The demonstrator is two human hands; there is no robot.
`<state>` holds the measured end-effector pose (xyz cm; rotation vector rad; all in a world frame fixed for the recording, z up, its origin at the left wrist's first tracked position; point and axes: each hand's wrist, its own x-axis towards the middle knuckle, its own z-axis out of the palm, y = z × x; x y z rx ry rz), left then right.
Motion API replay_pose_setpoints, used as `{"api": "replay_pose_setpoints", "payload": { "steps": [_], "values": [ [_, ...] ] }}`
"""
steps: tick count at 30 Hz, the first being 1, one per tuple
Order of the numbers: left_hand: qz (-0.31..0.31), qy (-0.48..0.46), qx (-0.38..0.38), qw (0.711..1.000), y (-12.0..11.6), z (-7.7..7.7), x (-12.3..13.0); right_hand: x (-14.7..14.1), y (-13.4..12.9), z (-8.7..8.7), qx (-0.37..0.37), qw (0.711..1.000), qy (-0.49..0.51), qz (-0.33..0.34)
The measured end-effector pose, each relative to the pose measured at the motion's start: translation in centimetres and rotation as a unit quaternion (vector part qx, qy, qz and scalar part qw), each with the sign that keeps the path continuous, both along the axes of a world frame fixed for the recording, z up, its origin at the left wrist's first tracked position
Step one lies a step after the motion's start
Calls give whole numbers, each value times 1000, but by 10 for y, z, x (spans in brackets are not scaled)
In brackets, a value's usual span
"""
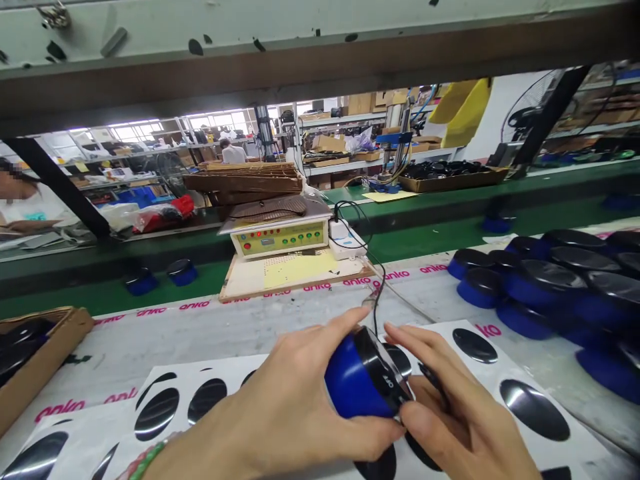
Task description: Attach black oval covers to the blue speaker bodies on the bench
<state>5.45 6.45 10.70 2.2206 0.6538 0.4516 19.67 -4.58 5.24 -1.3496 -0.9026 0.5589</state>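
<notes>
My left hand point(295, 393) is wrapped round a blue round housing point(350, 380) with a glossy black rim marked "OFF". The housing is tilted, its front turned towards my right hand point(460, 400). My right thumb touches the lower edge of the rim, and the other fingers curl round a thin dark piece point(434, 383), mostly hidden, whose kind I cannot make out. Below both hands lie white sheets point(480, 387) bearing shiny black oval discs point(534, 408). A black cable point(381, 293) drops behind the housing; whether it joins it is hidden.
At the right stand many blue housings with black tops point(547, 283). A control box point(280, 240) with lit buttons sits ahead on a board, beside a white box point(347, 240). A cardboard tray point(70, 340) is at left. A green belt point(410, 237) crosses behind; an overhead beam point(300, 80) spans above.
</notes>
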Motion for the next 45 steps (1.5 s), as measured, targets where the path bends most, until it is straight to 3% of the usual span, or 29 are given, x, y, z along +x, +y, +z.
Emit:
{"api": "replay_pose_setpoints", "payload": {
  "steps": [3,6,11,16,20,25,32,36,41,45],
  "values": [
    [30,23,-53,998,-2,-2,-3,-7,6,7,-19,999,16,40],
    [28,36,-30,998,-5,-4,-3,-6,9,6,-21,999,-10,36],
    [22,63,55,996,-10,-1,-3,-7,11,4,10,994,-104,37],
    [34,14,204,978,-5,1,-10,-15,13,11,-3,997,-75,0],
    [47,25,300,952,-2,4,-15,-14,15,8,-46,996,-51,49],
    [29,62,336,940,-5,4,-14,-9,17,-1,-69,992,-51,95],
    [64,57,442,893,-8,-5,-11,-10,21,-4,-82,987,-16,138],
    [52,87,443,891,-6,-6,-8,-7,25,-6,-58,984,-46,161],
    [19,106,404,908,-5,-8,-5,-15,26,-10,-27,995,-8,95],
    [22,111,291,950,-1,-2,-7,-15,26,-10,-46,992,-19,120]
  ]
}}
